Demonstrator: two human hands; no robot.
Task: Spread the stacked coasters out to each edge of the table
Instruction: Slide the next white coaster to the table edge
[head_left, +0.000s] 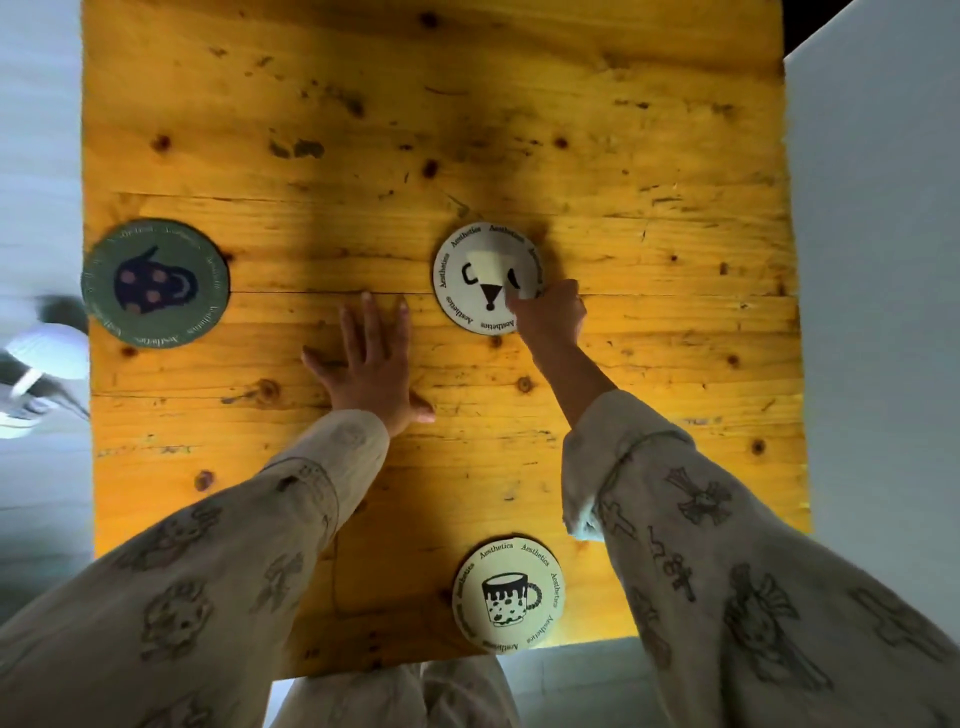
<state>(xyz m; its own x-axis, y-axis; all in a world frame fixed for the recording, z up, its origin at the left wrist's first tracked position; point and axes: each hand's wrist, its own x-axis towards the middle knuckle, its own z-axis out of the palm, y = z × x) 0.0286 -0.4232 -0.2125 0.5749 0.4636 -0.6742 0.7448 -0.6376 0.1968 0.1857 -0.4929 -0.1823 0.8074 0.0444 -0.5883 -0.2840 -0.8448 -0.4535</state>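
Three round coasters lie on the orange wooden table. A green coaster with a dark blue figure sits at the left edge. A cream coaster with a mug drawing rests at the near edge. A white coaster with black marks lies near the table's middle; whether another lies beneath it I cannot tell. My right hand pinches its right rim with the fingertips. My left hand lies flat on the wood, fingers spread, just left of the white coaster and apart from it.
A white wall or panel stands along the table's right edge. Pale floor and a blurred white shoe show beyond the left edge. The far half of the table is bare wood.
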